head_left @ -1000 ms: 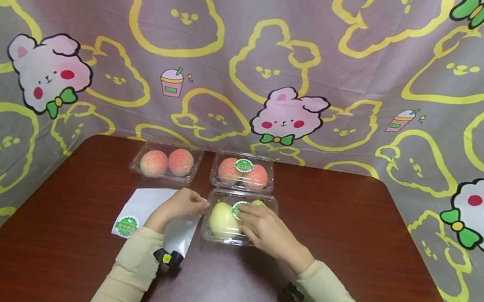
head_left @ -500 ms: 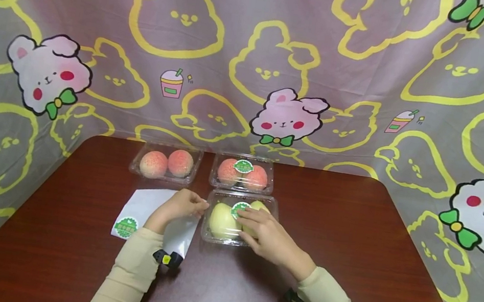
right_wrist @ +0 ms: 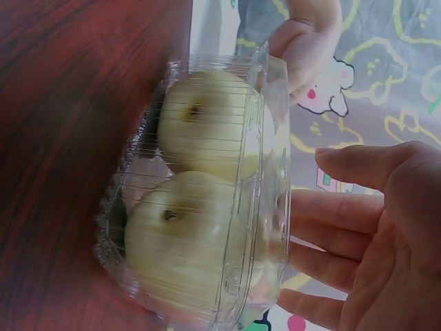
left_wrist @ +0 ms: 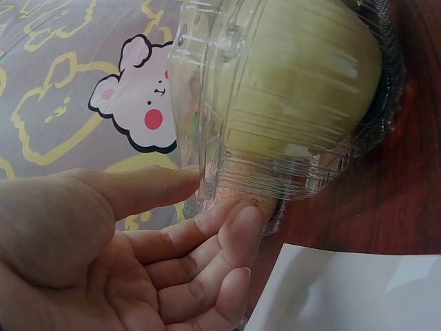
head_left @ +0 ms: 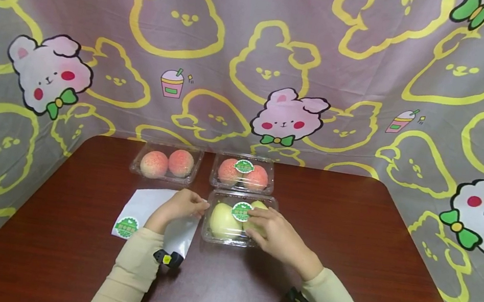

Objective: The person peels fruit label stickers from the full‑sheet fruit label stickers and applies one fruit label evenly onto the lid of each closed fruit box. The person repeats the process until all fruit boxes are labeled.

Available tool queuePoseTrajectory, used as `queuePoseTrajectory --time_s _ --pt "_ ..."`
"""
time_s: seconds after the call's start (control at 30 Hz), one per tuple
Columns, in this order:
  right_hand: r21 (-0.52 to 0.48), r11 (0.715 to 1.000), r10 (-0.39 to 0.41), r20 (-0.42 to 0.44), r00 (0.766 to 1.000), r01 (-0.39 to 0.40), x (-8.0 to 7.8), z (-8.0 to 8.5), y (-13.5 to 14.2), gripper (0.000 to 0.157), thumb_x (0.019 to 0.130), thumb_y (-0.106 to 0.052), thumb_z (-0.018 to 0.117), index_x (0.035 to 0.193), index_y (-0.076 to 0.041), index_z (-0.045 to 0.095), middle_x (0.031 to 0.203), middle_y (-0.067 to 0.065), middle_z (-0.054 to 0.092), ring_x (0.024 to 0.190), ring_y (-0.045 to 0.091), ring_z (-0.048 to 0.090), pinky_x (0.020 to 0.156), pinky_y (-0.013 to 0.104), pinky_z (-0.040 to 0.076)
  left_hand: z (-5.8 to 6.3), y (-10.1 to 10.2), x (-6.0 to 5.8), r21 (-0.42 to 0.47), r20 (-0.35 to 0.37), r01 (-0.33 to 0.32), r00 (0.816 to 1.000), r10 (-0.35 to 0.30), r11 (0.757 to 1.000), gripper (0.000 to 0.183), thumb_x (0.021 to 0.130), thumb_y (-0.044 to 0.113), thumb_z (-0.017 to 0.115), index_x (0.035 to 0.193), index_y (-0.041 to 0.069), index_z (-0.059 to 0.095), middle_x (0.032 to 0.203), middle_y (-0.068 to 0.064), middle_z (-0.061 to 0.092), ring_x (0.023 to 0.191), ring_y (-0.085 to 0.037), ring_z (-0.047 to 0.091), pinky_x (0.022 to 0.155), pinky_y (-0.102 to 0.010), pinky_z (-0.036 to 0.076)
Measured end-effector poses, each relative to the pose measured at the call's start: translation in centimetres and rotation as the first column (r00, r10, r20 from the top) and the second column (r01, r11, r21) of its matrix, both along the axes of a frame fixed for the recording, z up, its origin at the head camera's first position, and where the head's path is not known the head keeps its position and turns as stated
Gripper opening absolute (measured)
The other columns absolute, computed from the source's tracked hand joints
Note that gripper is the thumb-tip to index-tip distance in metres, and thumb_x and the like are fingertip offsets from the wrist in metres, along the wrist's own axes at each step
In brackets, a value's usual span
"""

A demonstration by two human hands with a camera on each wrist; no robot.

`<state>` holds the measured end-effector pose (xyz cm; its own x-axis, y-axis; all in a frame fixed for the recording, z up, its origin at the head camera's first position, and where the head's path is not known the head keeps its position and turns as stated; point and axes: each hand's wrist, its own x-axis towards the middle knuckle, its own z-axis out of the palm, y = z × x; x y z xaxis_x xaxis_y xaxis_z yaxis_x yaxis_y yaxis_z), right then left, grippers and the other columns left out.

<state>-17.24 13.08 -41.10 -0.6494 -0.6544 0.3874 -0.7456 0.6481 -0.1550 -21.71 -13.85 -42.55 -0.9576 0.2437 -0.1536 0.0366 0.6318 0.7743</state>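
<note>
A clear plastic clamshell box with two pale yellow-green fruits stands mid-table, its lid closed. A round green-and-white sticker lies on top of the lid. My left hand pinches the box's left edge between thumb and fingers. My right hand is over the lid's right half, its fingers fairly straight and their tips at the sticker's right side. In the right wrist view, the fingers of the right hand touch the lid and the thumb stands apart. Part of the right-hand fruit is hidden under that hand.
Behind stand two more clear boxes of peaches: the right one carries a green sticker, the left one shows none. A white sheet lies under my left forearm, with a green sticker at its corner. A patterned curtain encloses the table.
My right hand has slid slightly to the right over the lid, uncovering more of the sticker. My left hand has stayed at the box's edge.
</note>
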Motion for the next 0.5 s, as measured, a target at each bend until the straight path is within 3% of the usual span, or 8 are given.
queuePoseTrajectory --time_s 0.27,0.5 --pt "-0.066 0.998 -0.017 0.020 1.000 0.018 -0.13 0.31 -0.24 0.023 0.086 -0.020 0.071 0.104 -0.006 0.074 0.112 0.011 0.073 0.109 0.026 0.067 0.096 0.040 0.053 0.01 -0.10 -0.04 -0.013 -0.024 0.011 1.000 -0.012 1.000 0.029 0.094 0.020 0.059 0.099 -0.006 0.069 0.086 -0.020 0.073 0.074 -0.020 0.070 0.061 -0.022 0.049" --pt "-0.158 0.984 -0.067 0.074 0.995 0.078 -0.33 0.48 -0.61 0.025 0.085 -0.017 0.072 0.106 -0.004 0.071 0.108 0.009 0.073 0.106 0.024 0.068 0.093 0.039 0.054 -0.03 -0.10 -0.12 -0.028 -0.064 0.002 0.998 -0.004 1.000 0.026 0.093 0.020 0.061 0.097 -0.005 0.069 0.087 -0.020 0.073 0.076 -0.021 0.070 0.061 -0.022 0.049"
